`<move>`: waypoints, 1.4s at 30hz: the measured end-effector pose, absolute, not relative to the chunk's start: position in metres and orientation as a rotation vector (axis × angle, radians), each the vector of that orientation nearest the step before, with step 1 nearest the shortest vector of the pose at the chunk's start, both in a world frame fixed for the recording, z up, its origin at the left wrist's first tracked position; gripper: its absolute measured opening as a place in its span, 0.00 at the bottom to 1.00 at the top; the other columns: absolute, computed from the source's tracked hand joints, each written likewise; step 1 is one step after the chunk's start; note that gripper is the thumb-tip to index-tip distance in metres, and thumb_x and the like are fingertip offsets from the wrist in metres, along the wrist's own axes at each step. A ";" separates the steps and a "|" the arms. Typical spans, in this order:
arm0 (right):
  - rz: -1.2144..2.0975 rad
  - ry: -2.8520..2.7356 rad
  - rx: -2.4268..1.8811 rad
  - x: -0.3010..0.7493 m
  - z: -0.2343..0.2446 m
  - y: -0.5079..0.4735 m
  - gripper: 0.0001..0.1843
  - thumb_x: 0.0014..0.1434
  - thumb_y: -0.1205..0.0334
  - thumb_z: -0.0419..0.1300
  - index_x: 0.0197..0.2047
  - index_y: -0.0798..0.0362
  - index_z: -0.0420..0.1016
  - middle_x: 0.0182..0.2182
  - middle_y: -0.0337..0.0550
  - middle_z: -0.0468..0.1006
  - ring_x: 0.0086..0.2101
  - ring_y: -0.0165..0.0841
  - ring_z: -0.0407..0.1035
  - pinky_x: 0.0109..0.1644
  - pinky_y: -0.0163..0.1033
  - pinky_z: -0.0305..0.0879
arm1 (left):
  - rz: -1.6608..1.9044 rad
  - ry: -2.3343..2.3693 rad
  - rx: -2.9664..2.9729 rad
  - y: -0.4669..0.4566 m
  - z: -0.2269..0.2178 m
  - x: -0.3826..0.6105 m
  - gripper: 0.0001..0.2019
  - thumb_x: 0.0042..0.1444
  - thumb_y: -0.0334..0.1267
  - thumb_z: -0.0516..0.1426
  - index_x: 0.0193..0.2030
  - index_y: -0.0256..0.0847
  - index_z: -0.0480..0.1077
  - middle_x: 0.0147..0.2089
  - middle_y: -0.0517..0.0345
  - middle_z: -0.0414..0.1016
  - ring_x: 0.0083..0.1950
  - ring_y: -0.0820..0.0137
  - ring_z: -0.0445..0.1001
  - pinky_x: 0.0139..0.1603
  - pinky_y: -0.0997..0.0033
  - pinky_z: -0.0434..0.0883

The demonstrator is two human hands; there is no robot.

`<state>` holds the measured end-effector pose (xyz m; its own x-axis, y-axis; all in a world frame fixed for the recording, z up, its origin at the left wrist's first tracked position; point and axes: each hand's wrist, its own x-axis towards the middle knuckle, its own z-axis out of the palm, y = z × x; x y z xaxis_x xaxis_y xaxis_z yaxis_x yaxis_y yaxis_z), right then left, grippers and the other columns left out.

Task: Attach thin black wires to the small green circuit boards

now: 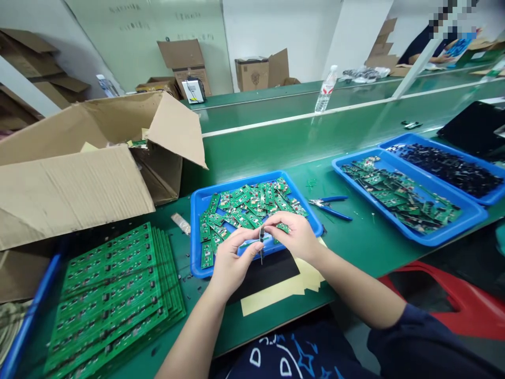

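Over the near edge of a blue tray (193, 231), my left hand (234, 260) pinches a small circuit board (261, 247) between thumb and fingers. The board is seen nearly edge-on, with a dark part near its top. Closed at that upper end, the fingers of my right hand (294, 237) meet the board and partly hide it. Many loose small green circuit boards (240, 202) lie jumbled in the tray beyond my hands. Below them are a black sheet (264, 276) and yellow paper strips (272, 300) on the green table.
Stacked green panels (110, 295) stand at left, below an open cardboard box (71, 184). Blue-handled cutters (331, 206) lie right of the tray. Further right are a tray of boards (434, 239) and one of black parts (453, 168). A bottle (326, 89) stands behind; a person works far right.
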<state>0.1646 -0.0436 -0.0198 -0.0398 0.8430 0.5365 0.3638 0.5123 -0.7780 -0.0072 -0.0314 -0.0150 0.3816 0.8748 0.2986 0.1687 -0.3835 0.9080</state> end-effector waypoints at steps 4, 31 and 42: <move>0.187 -1.705 -0.938 0.166 -0.023 -0.044 0.06 0.59 0.70 0.55 0.35 0.52 0.73 0.32 0.45 0.77 0.35 0.33 0.72 0.40 0.41 0.71 | 0.882 0.872 1.729 -0.031 -0.008 -0.008 0.12 0.53 0.45 0.58 0.36 0.39 0.77 0.32 0.55 0.75 0.33 0.69 0.71 0.37 0.71 0.68; 0.283 -1.471 -0.891 0.171 -0.026 -0.041 0.21 0.61 0.61 0.53 0.58 0.46 0.62 0.51 0.49 0.71 0.48 0.37 0.70 0.56 0.51 0.63 | 0.739 0.950 1.905 -0.030 -0.006 -0.013 0.11 0.52 0.42 0.59 0.41 0.41 0.75 0.39 0.53 0.77 0.42 0.65 0.73 0.47 0.64 0.69; 0.778 -1.644 -0.802 0.191 -0.022 -0.031 0.24 0.56 0.46 0.57 0.51 0.51 0.69 0.53 0.51 0.71 0.55 0.41 0.63 0.59 0.51 0.59 | 1.213 1.040 2.789 -0.027 -0.013 -0.015 0.12 0.56 0.33 0.57 0.47 0.44 0.70 0.41 0.53 0.77 0.51 0.61 0.71 0.61 0.46 0.54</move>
<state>0.1906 -0.0311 -0.0224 -0.1760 0.8268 0.5342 0.1110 0.5559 -0.8238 -0.0154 -0.0274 -0.0130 0.5068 0.5332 0.6774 0.5881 -0.7884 0.1806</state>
